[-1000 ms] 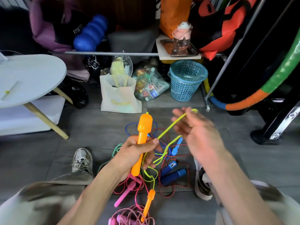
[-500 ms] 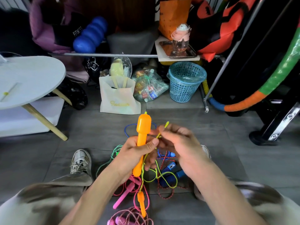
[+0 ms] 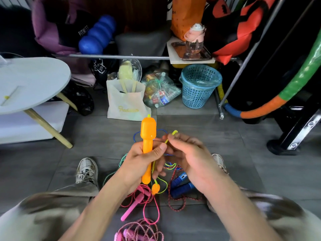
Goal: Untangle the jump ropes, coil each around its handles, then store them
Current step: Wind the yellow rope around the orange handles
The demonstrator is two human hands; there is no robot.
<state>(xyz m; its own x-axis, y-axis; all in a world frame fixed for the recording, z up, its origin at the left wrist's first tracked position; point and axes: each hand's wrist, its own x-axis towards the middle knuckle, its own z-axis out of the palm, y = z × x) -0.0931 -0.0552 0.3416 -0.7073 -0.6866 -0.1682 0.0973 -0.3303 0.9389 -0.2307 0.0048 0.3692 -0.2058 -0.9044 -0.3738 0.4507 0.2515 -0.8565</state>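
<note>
The person sits on a grey tiled floor with a sneaker planted left of the rope pile. The left hand grips an orange handle upright, fingers and thumb curled round its narrow shaft. The right hand is just beside it, fingertips pinching a yellow-green rope whose short loop sticks up above the fingers.

Under the hands the other ropes lie tangled on the floor: a second, smaller orange handle hangs below the first, a pink handle and pink rope lie toward the person, a braided pink rope is bunched at the bottom edge, and two blue handles with a red speckled rope lie right of the orange handle. A thin blue rope and a green rope show behind and left of it.

Beyond the orange handle, against the back of the cluttered room, stand a white tote bag, a clear plastic bag of bottles and a blue mesh basket. A round white counter on wooden legs stands far left of the tote bag. A metal rail runs above it, with a blue foam roller behind. A padded hoop in green, orange and blue leans far to the right.
</note>
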